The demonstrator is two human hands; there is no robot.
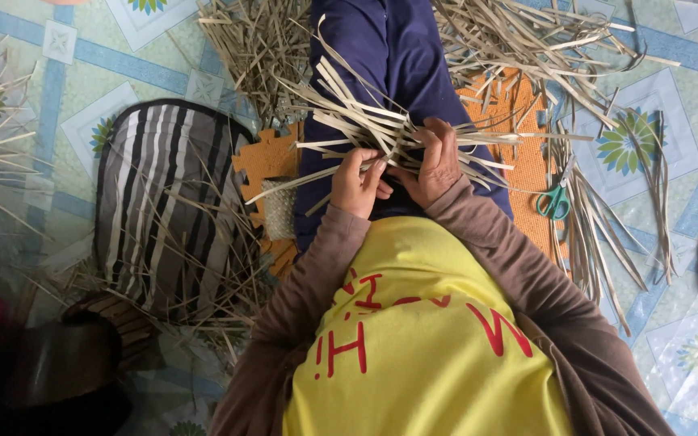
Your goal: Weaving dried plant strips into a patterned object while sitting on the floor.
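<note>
Both hands on a bundle of pale dried strips, over our lap.

Our left hand [357, 184] pinches strips with closed fingers; our right hand [436, 161] curls around the woven strips [381, 129]. Green-handled scissors [555, 202] lie on the floor by the orange mat's [527, 153] right edge; a striped cushion [167, 202] sits well left.

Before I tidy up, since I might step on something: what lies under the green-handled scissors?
The scissors lie on pale dried leaf strips, at the edge of the orange foam mat on the patterned floor. What is directly beneath them is covered.
</note>
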